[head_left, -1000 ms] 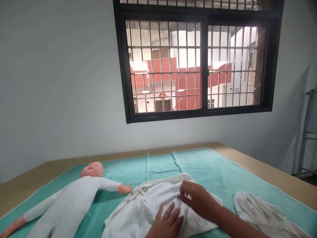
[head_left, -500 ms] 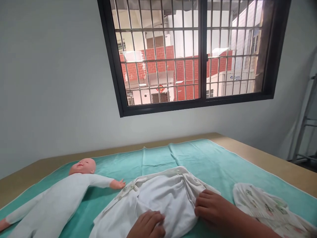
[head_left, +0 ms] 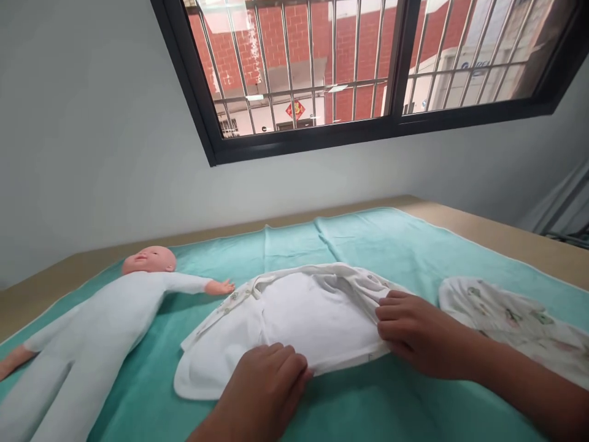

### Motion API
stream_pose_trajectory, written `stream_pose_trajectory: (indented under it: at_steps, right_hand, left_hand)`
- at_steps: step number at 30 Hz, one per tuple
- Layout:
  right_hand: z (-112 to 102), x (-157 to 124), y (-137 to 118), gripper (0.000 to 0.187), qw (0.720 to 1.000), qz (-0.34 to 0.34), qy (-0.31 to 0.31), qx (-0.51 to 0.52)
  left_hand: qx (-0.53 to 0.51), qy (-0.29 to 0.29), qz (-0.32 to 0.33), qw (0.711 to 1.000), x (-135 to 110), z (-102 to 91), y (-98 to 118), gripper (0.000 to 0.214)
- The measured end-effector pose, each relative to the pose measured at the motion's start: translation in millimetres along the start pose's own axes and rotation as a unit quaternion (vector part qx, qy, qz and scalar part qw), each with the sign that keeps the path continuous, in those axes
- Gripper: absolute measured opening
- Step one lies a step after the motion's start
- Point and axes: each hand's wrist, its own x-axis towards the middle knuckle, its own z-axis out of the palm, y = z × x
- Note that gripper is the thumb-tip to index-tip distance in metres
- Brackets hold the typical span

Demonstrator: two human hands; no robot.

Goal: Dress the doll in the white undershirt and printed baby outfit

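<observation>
A white baby garment [head_left: 317, 322] with small snaps and a faint print along its border lies spread in front of me. My left hand [head_left: 271, 380] has its fingers curled closed over the near edge. At the right side my right hand [head_left: 409, 328] pinches the garment's edge, its fingertips partly hidden behind the cloth. To the left lies a baby doll [head_left: 110, 313] with a white cloth body, on its back, one arm reaching close to the garment's left border.
A green cloth [head_left: 386, 245] covers most of the wooden table [head_left: 488, 230]. On the right lies another printed white garment [head_left: 510, 313], bunched up. Behind the table stand a wall and a barred window [head_left: 299, 138].
My view has tilted down, so everything sits higher in the picture. The garment's near edge now lies flatter and straighter between my hands. The doll stays put.
</observation>
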Motion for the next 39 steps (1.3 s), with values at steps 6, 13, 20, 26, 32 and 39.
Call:
stream_pose_trajectory:
  at_steps: [6, 13, 20, 26, 32, 39]
  right_hand:
    - [1.4, 0.3, -8.9, 0.03, 0.998, 0.015, -0.056, -0.025]
    - [1.4, 8.9, -21.2, 0.025, 0.995, 0.072, 0.056, 0.031]
    - [8.9, 57.8, -46.9, 0.034, 0.987, 0.131, 0.063, 0.066]
    - [42.3, 113.7, -21.9, 0.028, 0.968, 0.214, 0.079, -0.102]
    - [68.1, 114.7, 2.3, 0.036, 0.978, 0.146, 0.1, -0.106]
    - [64.7, 115.8, 0.4, 0.037, 0.99, 0.089, 0.09, -0.06]
  left_hand:
    - [-0.07, -0.103, -0.07, 0.99, -3.3, 2.0, -3.7, 0.034]
    - [-0.259, 0.011, -0.249, 0.933, 3.9, -4.7, -7.1, 0.037]
    - [-0.351, 0.095, -0.323, 0.874, 25.2, 14.6, -28.7, 0.039]
    - [-0.102, -0.025, -0.206, 0.973, 19.2, 36.6, -36.0, 0.043]
    - [-0.062, -0.092, -0.173, 0.979, 14.8, 29.4, -31.7, 0.049]
    - [-0.087, -0.05, -0.24, 0.966, 33.7, 34.4, -36.3, 0.041]
